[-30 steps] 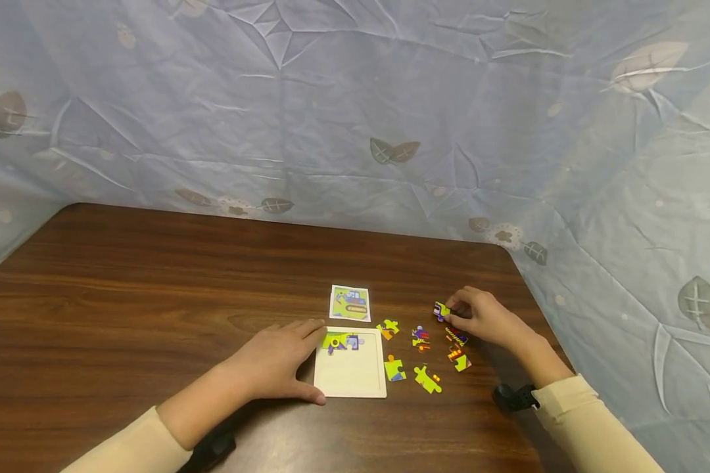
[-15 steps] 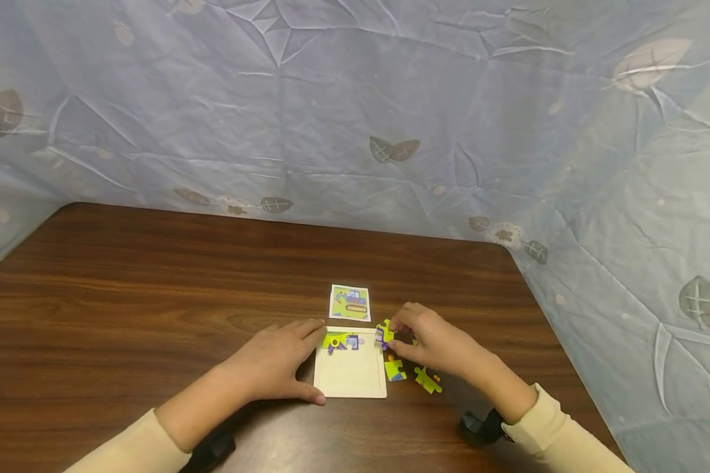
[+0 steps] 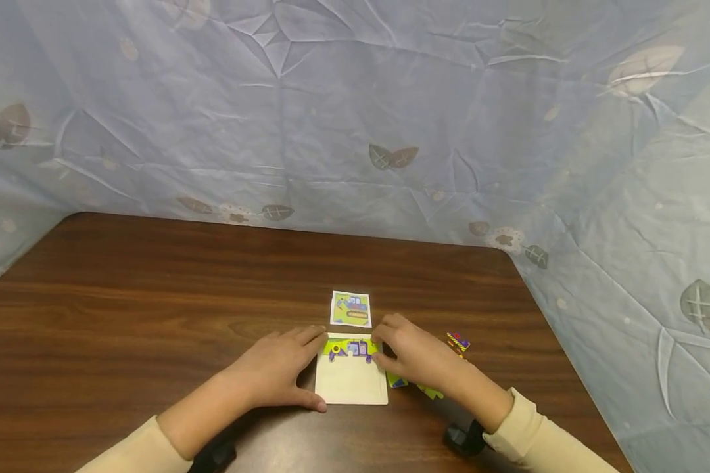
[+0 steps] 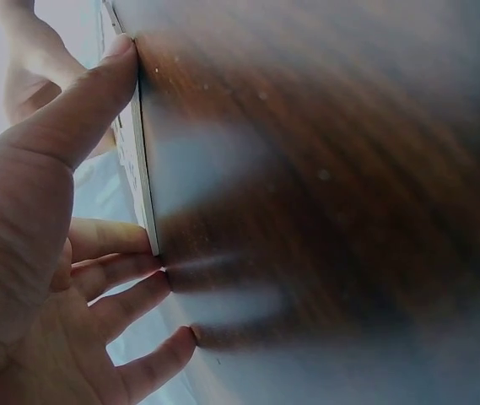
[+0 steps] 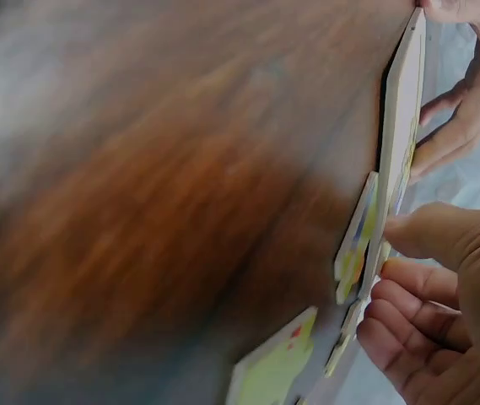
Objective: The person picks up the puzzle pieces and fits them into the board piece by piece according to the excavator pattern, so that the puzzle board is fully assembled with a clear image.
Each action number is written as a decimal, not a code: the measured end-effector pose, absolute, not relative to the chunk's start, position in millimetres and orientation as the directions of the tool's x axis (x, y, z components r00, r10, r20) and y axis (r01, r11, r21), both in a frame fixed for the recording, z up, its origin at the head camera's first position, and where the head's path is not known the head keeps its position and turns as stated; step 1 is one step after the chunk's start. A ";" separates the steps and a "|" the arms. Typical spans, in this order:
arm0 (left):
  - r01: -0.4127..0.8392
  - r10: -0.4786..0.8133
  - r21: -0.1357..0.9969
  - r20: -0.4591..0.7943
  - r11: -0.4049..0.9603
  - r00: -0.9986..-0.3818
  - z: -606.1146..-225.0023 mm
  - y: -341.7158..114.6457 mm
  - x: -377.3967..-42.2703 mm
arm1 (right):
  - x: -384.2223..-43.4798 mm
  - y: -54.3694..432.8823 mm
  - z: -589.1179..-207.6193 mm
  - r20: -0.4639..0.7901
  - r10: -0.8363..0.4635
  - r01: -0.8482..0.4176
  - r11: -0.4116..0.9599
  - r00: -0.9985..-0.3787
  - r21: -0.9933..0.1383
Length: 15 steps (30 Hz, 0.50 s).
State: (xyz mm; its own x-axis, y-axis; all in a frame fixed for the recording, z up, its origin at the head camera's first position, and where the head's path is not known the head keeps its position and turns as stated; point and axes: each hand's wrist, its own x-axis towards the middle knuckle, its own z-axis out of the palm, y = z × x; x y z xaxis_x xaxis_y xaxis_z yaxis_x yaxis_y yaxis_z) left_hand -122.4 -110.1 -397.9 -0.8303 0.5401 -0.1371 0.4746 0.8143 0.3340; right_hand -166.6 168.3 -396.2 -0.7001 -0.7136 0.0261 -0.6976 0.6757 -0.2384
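Note:
A square, light wooden puzzle tray [image 3: 350,387] lies on the table. My left hand [image 3: 277,371] steadies its left side, thumb at the near corner and fingertips at the far corner, with the fingers spread. At the tray's far right corner my right hand [image 3: 413,349] pinches a green and purple jigsaw piece [image 3: 364,348] between thumb and fingers, partly hidden by the fingertips. The piece lines up with the joined pieces [image 3: 337,348] along the tray's far edge. In the right wrist view, the thumb [image 5: 417,232] is right at the tray's rim.
Beyond the tray lies a picture card [image 3: 351,309] showing an excavator. Loose puzzle pieces are to the right: a purple striped one [image 3: 458,341], a green and blue one [image 3: 397,380] by the tray and a green one [image 3: 430,392]. My right hand hides others.
My right hand has picked up the green and purple piece at the right and carried it left to the tray's far right corner. My left hand has stayed at the tray.

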 end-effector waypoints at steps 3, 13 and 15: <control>0.477 0.542 0.334 -0.135 0.813 -0.830 -398.2 -110.3 -122.0 | -165.4 164.8 -395.7 0.035 -0.718 -0.708 0.677 -0.696 -0.201; 0.484 0.543 0.328 -0.119 0.812 -0.831 -399.2 -110.7 -121.8 | -161.1 160.0 -391.8 0.049 -0.735 -0.733 0.665 -0.676 -0.142; 0.486 0.545 0.329 -0.113 0.810 -0.831 -400.5 -110.3 -121.8 | -160.5 159.6 -391.8 0.044 -0.727 -0.724 0.673 -0.685 -0.148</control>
